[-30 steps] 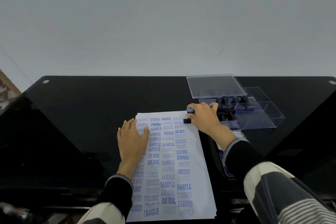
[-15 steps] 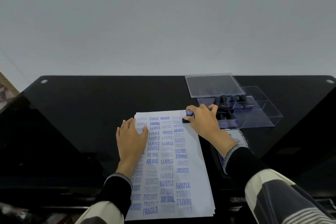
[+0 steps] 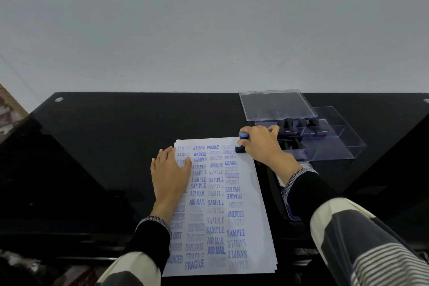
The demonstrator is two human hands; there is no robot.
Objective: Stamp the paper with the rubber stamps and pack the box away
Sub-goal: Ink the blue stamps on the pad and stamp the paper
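Observation:
A white sheet of paper, covered in blue stamped words, lies on the black glass table. My left hand rests flat on the sheet's upper left, fingers spread. My right hand grips a black rubber stamp with a blue cap, pressed on the paper's top right corner. Behind that hand stands a clear plastic box holding several black stamps. Its clear lid lies just beyond the box.
A blue ink pad lies right of the paper, mostly hidden under my right forearm. The table's far edge meets a plain grey wall. Metal fittings mark the table's far corners.
The stamp in my right hand stays pressed at the paper's top right corner, shifted only slightly. The left hand keeps holding the sheet flat.

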